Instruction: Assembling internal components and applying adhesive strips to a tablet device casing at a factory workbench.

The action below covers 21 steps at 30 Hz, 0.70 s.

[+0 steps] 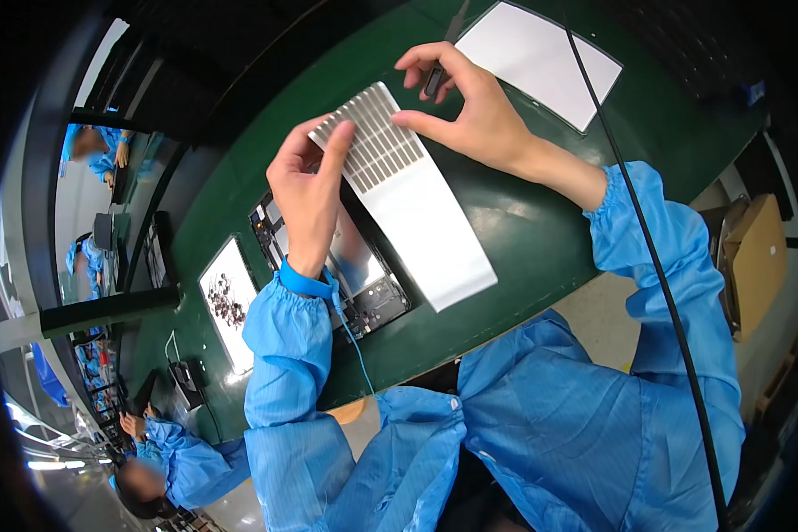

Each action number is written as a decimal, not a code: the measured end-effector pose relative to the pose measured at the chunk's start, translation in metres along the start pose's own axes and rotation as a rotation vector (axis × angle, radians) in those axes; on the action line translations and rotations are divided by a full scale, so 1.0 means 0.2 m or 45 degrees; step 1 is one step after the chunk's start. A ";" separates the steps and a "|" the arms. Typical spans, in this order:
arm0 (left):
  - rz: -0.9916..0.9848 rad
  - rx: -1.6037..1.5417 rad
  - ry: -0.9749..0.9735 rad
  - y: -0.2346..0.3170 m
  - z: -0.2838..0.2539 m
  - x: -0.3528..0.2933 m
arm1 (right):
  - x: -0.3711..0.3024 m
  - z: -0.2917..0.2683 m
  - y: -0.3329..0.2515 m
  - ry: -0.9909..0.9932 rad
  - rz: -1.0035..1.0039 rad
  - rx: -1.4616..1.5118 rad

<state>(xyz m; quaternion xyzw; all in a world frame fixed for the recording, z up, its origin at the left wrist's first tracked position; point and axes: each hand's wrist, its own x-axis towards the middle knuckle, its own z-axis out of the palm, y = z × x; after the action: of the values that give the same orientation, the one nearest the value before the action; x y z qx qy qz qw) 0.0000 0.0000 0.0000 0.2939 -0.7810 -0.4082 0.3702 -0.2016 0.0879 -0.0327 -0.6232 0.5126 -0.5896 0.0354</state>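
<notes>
Two bare hands are seen over a green bench [523,257], and a white strip sheet [443,235] is held up at a slant above the bench's near edge. Its upper part is covered by rows of narrow grey strips [381,151]; its lower part is plain white. By the left hand [306,199], the sheet's upper left corner is pinched, the thumb laid over the strips. In the curled fingers of the right hand [483,115], a slim dark tool [434,82] is held, its thumb tip placed at the sheet's right edge; whether that edge is pressed or merely brushed cannot be told.

Toward the near edge, an opened laptop chassis [383,303] is partly covered by the sheet and left arm. Beside it, to the left, small dark parts [226,301] are gathered on a white tray [239,348]. A blue wristband [303,282] is worn on the left wrist.

The step in hand is judged to be freeing one strip. For that, the pinched corner should be held firm and the edge bent back slightly, so that a strip's end is raised. The strip is best lifted slowly, at a low angle, with fingertips kept off its underside and the wristband's cord [355,346] kept clear.
</notes>
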 end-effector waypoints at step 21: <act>0.170 -0.015 -0.174 0.02 -0.02 0.03 | -0.03 0.01 0.00 -0.217 0.375 0.486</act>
<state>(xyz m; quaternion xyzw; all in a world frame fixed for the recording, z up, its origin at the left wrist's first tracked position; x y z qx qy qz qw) -0.0015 -0.0034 0.0071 0.2104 -0.8199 -0.4064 0.3442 -0.1985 0.0914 -0.0376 -0.5711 0.4725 -0.6096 0.2810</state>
